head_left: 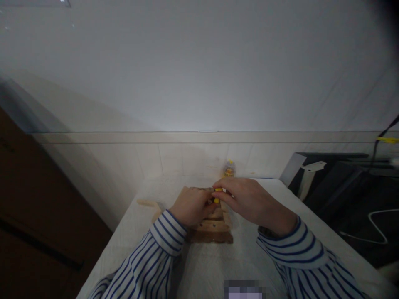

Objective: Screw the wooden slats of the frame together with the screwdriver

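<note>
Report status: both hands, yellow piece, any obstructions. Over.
Right hand pinching small yellow piece. Left hand close beside it, over slatted wooden piece; grip unclear. No obstruction visible; transparent container beyond the hands.

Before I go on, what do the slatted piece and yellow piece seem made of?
The slatted piece: probably wood, mostly matt-looking, from its brown tones and plank-like strips.
The yellow piece: possibly plastic, from its bright, even colour; too small to judge its finish.

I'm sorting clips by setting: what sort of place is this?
Probably an indoor room, perhaps in a home: a white-covered table stands by a pale wall, with a dark brown, cabinet-like piece at the left.
</note>
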`<control>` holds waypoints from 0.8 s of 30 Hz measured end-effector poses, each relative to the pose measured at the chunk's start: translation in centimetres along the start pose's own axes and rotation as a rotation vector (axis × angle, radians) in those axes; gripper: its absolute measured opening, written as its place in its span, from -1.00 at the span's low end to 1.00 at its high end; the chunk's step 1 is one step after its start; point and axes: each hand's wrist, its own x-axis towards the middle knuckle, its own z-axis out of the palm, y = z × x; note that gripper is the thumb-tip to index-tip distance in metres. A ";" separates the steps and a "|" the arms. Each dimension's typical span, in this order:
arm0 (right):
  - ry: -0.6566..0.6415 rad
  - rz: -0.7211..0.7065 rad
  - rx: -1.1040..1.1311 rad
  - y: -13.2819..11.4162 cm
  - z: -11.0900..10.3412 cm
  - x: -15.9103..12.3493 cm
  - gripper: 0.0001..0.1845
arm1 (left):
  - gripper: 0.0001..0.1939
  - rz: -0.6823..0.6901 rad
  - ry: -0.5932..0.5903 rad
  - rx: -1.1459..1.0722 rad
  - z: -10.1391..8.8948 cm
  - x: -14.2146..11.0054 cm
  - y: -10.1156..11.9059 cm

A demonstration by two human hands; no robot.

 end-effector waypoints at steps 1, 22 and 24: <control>-0.003 0.001 -0.001 0.0 0.0 0.0 -0.79 | -0.78 0.000 0.002 0.001 0.0 0.0 0.0; 0.013 -0.023 0.046 0.2 0.1 -0.2 -0.68 | -0.75 0.008 0.024 -0.027 0.4 0.0 -0.5; 0.021 -0.044 0.065 0.2 0.1 -0.4 -0.63 | -0.75 0.024 0.021 -0.040 0.4 0.0 -0.6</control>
